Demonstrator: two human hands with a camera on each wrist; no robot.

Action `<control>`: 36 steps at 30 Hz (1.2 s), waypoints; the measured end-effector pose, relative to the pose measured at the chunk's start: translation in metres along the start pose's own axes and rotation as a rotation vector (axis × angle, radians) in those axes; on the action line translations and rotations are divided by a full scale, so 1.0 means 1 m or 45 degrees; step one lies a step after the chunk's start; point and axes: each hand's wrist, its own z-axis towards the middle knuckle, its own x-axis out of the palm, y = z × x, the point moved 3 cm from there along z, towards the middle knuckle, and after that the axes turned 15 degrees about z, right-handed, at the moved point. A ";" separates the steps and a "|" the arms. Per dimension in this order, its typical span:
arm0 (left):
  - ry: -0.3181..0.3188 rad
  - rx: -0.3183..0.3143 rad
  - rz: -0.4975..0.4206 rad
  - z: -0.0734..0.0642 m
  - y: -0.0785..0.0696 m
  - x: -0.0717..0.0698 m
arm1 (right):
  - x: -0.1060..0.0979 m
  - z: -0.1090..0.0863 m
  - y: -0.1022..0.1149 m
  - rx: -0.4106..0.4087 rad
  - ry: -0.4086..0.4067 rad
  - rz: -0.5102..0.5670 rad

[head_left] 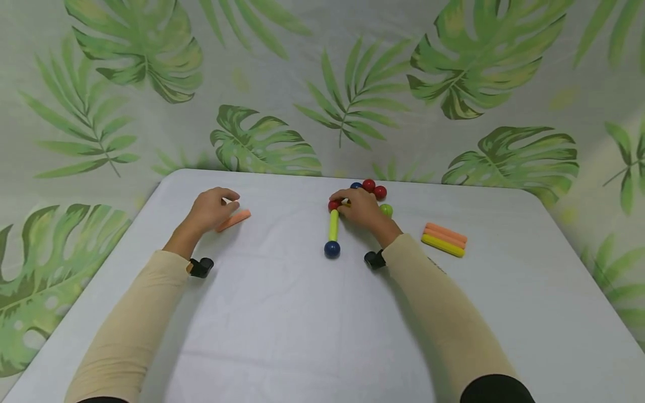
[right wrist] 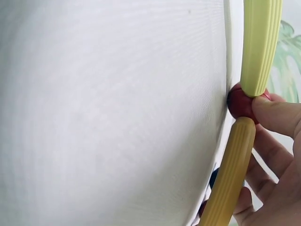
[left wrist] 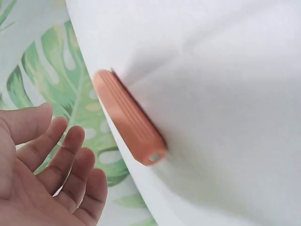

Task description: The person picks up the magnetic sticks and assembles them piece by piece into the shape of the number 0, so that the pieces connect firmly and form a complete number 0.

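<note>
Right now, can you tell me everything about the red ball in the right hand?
The red ball is round, smooth and shiny, maybe plastic. The right hand pinches it, hiding part. A lime stick meets it, and a yellow stick seems to touch it too. It's toward the far edge of the white table; I can't tell whether it rests there.

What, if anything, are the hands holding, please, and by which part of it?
The right hand pinches the red ball by its side, thumb beside the end of the yellow-green stick. The left hand holds nothing.
</note>
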 end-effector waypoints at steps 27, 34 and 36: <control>0.247 0.053 0.043 -0.005 -0.002 0.023 | 0.000 0.003 -0.005 0.066 0.008 0.201; 0.294 0.150 -0.204 -0.024 -0.024 0.033 | -0.001 0.001 -0.003 0.089 0.009 0.195; 0.329 0.211 -0.239 -0.032 -0.033 0.037 | -0.001 0.001 -0.004 0.096 0.010 0.193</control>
